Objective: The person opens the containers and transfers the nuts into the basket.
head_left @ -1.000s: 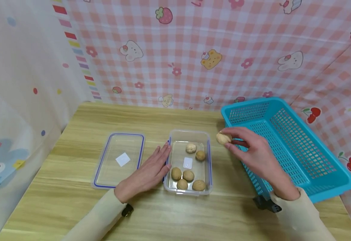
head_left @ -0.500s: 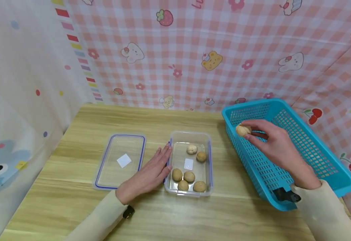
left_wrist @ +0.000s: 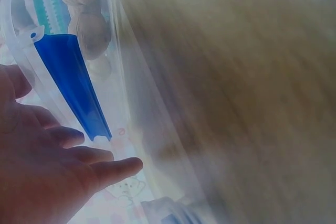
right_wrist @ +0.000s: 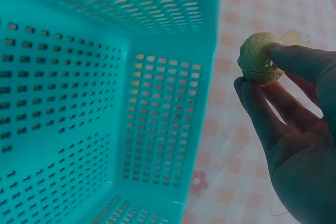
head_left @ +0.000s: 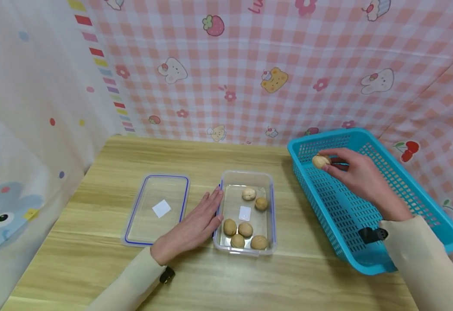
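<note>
My right hand [head_left: 356, 175] pinches a walnut [head_left: 321, 162] between thumb and fingers, above the far left part of a turquoise plastic basket [head_left: 316, 203]. In the right wrist view the same walnut [right_wrist: 261, 59] shows a seam between its shell halves. Straight-fingered, my left hand [head_left: 191, 226] rests against the left wall of a clear plastic container [head_left: 246, 176]. Several walnuts [head_left: 245, 229] lie inside it, most near its front end. The left wrist view shows the fingers by a blue locking flap [left_wrist: 73, 82] on the container's side.
Left of the container a clear lid [head_left: 160, 229] with a blue seal lies flat on the wooden table [head_left: 195, 160]. A pink checked cloth [head_left: 242, 65] hangs behind the table. The basket fills the right side.
My right hand has carried the walnut rightward and away from me, from the gap beside the container to over the basket. The left hand stays by the container.
</note>
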A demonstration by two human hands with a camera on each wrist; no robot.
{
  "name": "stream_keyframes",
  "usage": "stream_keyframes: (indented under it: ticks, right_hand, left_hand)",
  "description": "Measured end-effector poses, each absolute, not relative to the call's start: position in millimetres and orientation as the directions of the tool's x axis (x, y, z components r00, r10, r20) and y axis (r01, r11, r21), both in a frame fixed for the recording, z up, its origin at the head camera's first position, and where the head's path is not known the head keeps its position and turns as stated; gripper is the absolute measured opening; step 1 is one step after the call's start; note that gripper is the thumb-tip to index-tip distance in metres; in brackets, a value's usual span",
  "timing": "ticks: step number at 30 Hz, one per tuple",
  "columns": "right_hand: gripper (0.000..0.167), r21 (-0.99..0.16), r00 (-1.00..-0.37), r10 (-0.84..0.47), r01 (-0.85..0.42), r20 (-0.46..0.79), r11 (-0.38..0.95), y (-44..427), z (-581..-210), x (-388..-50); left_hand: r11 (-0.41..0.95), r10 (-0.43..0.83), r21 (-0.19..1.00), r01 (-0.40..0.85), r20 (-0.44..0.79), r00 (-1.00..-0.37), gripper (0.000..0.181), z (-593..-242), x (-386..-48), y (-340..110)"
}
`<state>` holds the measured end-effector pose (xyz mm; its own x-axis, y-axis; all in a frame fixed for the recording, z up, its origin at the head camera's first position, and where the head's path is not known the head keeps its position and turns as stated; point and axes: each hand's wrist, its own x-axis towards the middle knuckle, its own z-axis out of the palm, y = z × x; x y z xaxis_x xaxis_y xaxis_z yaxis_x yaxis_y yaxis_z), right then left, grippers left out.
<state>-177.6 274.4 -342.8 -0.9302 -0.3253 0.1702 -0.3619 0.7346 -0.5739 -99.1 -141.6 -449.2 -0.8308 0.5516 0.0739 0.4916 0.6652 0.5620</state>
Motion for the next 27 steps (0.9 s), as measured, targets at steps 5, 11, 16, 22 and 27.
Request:
stream_keyframes:
  ticks: [5,11,16,22,27]
  right_hand:
    - [0.039,-0.578,-0.943,-0.312,-0.320,0.117,0.751,276,-351,-188]
    - [0.039,-0.574,-0.951,-0.302,-0.281,0.060,0.769,278,-362,-201]
    - [0.039,-0.580,-0.948,-0.316,-0.268,0.019,0.769,279,-369,-211]
    - [0.040,-0.570,-0.950,-0.312,-0.241,-0.028,0.786,281,-378,-222]
    - [0.039,-0.574,-0.943,-0.327,-0.237,-0.057,0.783,284,-386,-230]
  left_hand:
    - [0.667,0.550,0.556,0.496,0.081,-0.831,0.064,-451,-100,-141]
    - [0.673,0.543,0.562,0.481,0.066,-0.837,0.064,-449,-99,-141]
    - [0.670,0.544,0.563,0.483,0.070,-0.836,0.064,-448,-99,-141]
    - [0.676,0.546,0.555,0.486,0.067,-0.835,0.065,-449,-99,-141]
    - [0.675,0.546,0.558,0.482,0.061,-0.836,0.064,-449,-98,-142]
